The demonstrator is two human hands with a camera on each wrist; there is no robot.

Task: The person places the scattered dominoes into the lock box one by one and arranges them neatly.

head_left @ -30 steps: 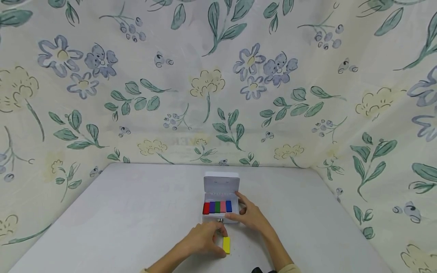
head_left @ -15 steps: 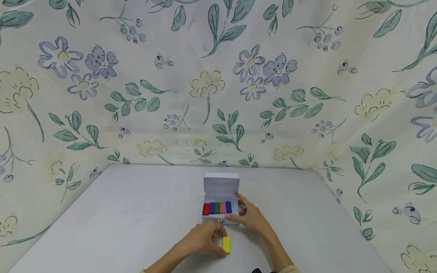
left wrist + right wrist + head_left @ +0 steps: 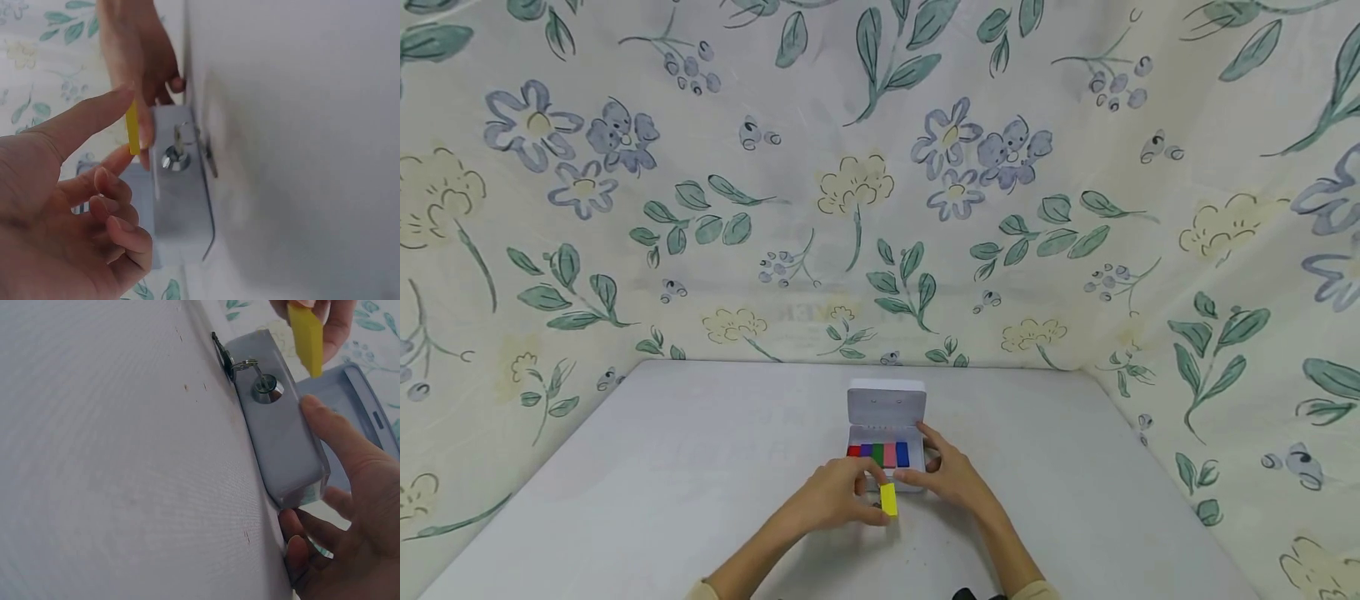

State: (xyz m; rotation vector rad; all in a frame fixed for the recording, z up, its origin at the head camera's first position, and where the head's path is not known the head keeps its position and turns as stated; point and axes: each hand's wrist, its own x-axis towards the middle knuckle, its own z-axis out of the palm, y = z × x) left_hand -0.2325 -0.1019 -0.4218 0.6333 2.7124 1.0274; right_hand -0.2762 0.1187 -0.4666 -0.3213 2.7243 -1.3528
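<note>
My left hand pinches a yellow block between thumb and fingertips, raised in front of a small light-grey cash box. The other fingers of that hand curl loosely, as the left wrist view shows. My right hand grips the box's right side, thumb on the front rim and fingers lower down around the corner. Inside the box stand a red block, a purple block, a green block, a pink block and a blue block. My left hand partly hides the box's front.
The box's lid stands open at the back. A key sits in the front lock, with a second key hanging from its ring. The white table spreads around, backed by a flowered cloth. A dark object shows at the bottom edge.
My left hand has lifted the yellow block off the table and carried it forward, up to the box's front. The right hand and the box have stayed put.
</note>
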